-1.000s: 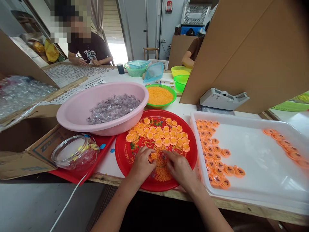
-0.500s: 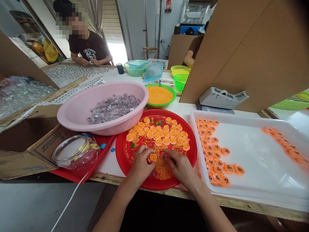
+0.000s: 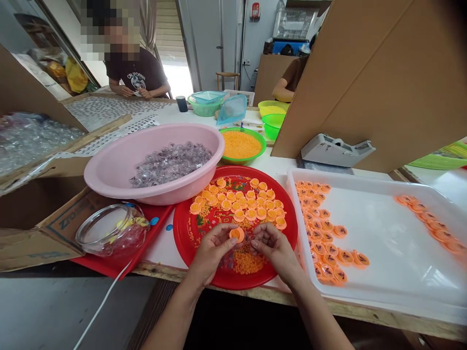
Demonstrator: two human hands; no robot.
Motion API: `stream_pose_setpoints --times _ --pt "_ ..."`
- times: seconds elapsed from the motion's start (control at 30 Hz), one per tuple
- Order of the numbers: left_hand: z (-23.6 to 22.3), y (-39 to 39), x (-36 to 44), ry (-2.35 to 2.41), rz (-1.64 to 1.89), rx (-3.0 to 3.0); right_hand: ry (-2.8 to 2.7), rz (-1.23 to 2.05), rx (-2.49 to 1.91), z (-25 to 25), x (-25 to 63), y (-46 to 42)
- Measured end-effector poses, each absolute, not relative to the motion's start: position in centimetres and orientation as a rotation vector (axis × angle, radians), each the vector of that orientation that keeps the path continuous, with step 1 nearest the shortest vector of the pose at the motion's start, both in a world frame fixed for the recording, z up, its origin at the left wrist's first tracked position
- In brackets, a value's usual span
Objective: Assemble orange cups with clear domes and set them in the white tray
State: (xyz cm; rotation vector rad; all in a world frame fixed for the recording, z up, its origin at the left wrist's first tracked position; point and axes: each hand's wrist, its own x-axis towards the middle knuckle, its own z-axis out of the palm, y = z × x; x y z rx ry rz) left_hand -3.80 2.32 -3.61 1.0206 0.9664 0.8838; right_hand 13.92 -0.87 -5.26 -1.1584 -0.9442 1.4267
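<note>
My left hand (image 3: pixel 214 249) pinches a small orange plastic cup piece (image 3: pixel 237 235) by its rim, its round opening tilted up toward me. Close beside it, my right hand (image 3: pixel 276 247) has thumb and fingertips pressed together; something small and clear seems to be between them, too small to make out. Both hands are over the red round tray (image 3: pixel 181 238). Loose orange pellets (image 3: pixel 249 262) lie on its near part, partly under my hands. Many matching orange cup pieces (image 3: pixel 251 204) stand grouped on its far half.
A pink basin (image 3: pixel 105 160) of clear domes with dark prints stands behind left. To the right, a white tray (image 3: pixel 383 233) holds rows of printed orange pieces. Behind are a green bowl of orange pellets (image 3: pixel 242 145) and a tape dispenser (image 3: pixel 335 149). A co-worker (image 3: pixel 136 73) sits across.
My left hand has raised the cup piece slightly and brought it right. My right hand's fingers, spread near the pellets before, are now pinched together close to the piece.
</note>
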Motion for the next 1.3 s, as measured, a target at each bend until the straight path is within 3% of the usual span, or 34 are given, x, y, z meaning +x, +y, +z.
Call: stream_pose_setpoints --times 0.27,0.63,1.3 --pt "-4.1 2.0 -3.6 1.035 0.901 0.958 -1.022 1.288 -1.297 -5.5 14.4 -0.8" --pt "-5.0 1.8 -2.9 0.928 0.908 0.555 -0.885 1.362 -1.234 -5.2 13.9 -0.8" --pt "-4.4 1.4 -2.4 1.055 0.974 0.652 -0.698 1.474 -1.136 -5.1 13.9 -0.9"
